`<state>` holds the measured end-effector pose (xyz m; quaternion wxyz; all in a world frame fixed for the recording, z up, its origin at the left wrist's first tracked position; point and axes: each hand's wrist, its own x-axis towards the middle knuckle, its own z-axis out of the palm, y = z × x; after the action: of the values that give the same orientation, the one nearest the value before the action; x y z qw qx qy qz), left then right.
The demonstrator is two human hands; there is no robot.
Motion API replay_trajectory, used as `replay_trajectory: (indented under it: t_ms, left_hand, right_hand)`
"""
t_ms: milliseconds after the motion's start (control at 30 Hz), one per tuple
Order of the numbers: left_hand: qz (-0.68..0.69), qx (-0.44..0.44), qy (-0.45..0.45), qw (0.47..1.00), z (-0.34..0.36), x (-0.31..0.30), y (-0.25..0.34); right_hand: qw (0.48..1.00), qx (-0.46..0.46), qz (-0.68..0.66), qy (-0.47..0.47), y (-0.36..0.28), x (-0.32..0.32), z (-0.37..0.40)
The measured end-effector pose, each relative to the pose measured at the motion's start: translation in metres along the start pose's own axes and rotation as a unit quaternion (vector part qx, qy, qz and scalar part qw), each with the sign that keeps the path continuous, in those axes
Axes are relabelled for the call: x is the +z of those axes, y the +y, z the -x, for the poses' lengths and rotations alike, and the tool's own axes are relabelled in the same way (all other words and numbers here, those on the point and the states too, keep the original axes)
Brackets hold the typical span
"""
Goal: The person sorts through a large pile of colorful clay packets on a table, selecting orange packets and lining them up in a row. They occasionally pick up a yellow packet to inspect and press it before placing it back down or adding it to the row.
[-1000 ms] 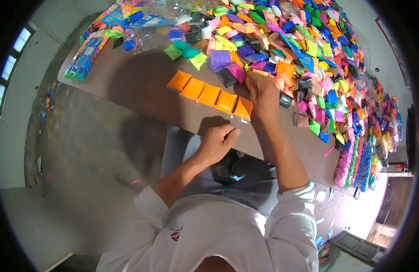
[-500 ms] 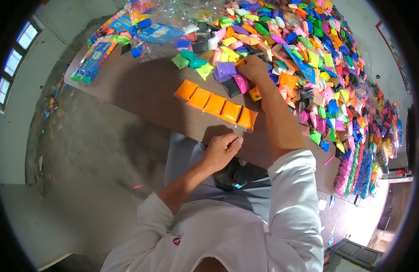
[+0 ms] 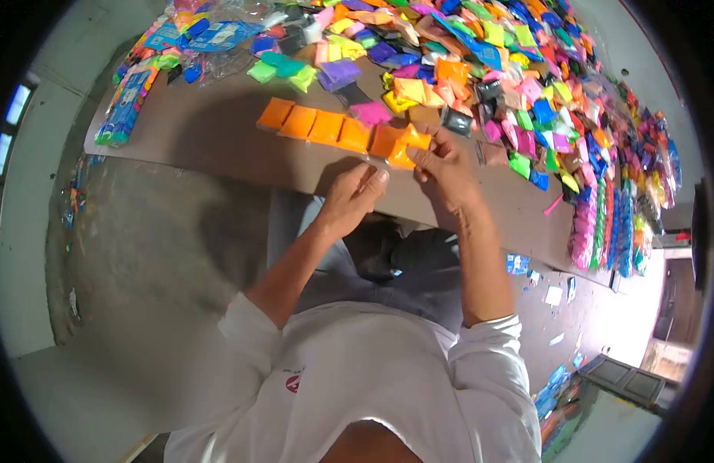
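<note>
Head camera, looking down over a brown table [image 3: 218, 150] – we see our right hand [image 3: 443, 166] pinching an orange packet [image 3: 408, 147] between thumb and fingertips. The packet is lifted and tilted just above the near edge, at the right end of a row of orange packets [image 3: 326, 126]. The held one is small, square and puffy, sealed in clear film that catches the light, its colour matching the row beside it. The row lies flat, packet touching packet, running from left to right across the middle of the table.

Our left hand [image 3: 351, 199] hovers just near of the row, fingers half curled with the tips pointing at the held packet; we cannot tell whether they close on anything.

At the far left corner lie clear plastic bags [image 3: 222, 35] with blue labels, stuffed with small packets in mixed colours, and a long clear sleeve [image 3: 124, 108] holding more lies along the left edge. A loose heap of coloured packets [image 3: 527, 85] – pink, green, yellow, blue, purple – covers the far and right parts of the table. Strips of packets [image 3: 600, 231] hang over its right end.
</note>
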<state>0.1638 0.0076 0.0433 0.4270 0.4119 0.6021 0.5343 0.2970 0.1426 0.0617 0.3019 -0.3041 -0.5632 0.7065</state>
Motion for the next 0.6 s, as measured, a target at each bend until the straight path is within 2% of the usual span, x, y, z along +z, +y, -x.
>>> replay_trajectory:
  t_ms: [100, 167, 233, 367, 533, 600]
  left_hand:
    - [-0.072, 0.036, -0.002, 0.997, 0.001, 0.005, 0.0]
    - [-0.071, 0.044, -0.011, 0.996, 0.006, 0.013, -0.003]
    - [-0.06, 0.058, -0.031, 0.996, 0.012, 0.02, -0.007]
    - [-0.004, 0.017, -0.066, 0.998, 0.035, 0.031, -0.002]
    - [0.046, -0.022, -0.035, 0.998, 0.056, 0.037, -0.023]
    - [0.033, -0.013, -0.042, 0.998, 0.062, 0.039, -0.025]
  right_hand:
    - [1.0, 0.02, -0.018, 0.002, 0.018, -0.003, 0.029]
    - [0.998, 0.04, -0.035, 0.017, 0.017, 0.008, 0.05]
    - [0.998, 0.018, -0.054, 0.017, 0.026, 0.012, 0.061]
    - [0.996, 0.001, -0.085, 0.004, 0.034, 0.015, 0.083]
    - [0.991, 0.022, -0.135, -0.013, 0.04, 0.01, 0.105]
    - [0.997, 0.044, -0.068, 0.009, 0.031, 0.017, 0.114]
